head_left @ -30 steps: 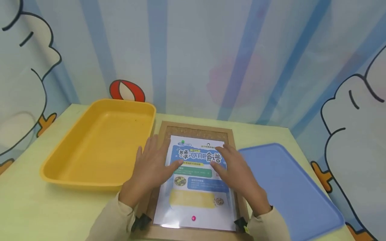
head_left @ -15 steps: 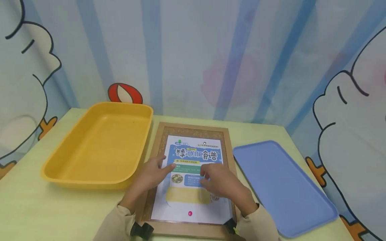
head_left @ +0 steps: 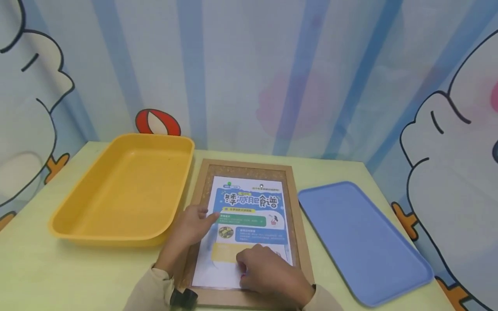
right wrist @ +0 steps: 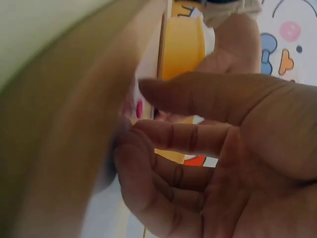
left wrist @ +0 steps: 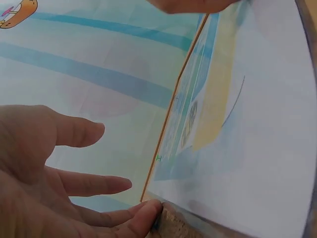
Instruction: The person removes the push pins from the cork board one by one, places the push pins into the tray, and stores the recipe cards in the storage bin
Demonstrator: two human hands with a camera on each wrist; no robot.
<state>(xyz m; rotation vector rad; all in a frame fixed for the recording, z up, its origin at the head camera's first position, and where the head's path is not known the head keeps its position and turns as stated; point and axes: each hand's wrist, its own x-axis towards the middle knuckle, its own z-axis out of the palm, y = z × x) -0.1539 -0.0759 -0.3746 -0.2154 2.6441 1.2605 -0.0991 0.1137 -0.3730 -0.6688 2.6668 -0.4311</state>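
Note:
A printed sheet (head_left: 249,207) with a blue heading lies on a wood-framed cork board (head_left: 289,177). A green pushpin (head_left: 229,183) and a pale one (head_left: 261,185) sit near its top edge. My left hand (head_left: 193,226) rests at the sheet's left side, its fingertips touching the board's edge in the left wrist view. Low over the sheet, my right hand (head_left: 268,272) reaches to a pink pushpin (right wrist: 139,109) near the bottom edge. In the right wrist view its thumb and index finger stand apart on either side of that pin, which the hand mostly hides in the head view.
Left of the board stands a deep yellow tray (head_left: 62,211). A flat blue tray (head_left: 365,246) lies to the right, on the pale yellow-green table (head_left: 101,276). Behind it hangs a printed curtain (head_left: 241,77) with blue stripes.
Both hands have come down from over the sheet's upper part. The right hand has moved down to the pink pushpin, its fingers bending; the left has drawn back to the sheet's left edge.

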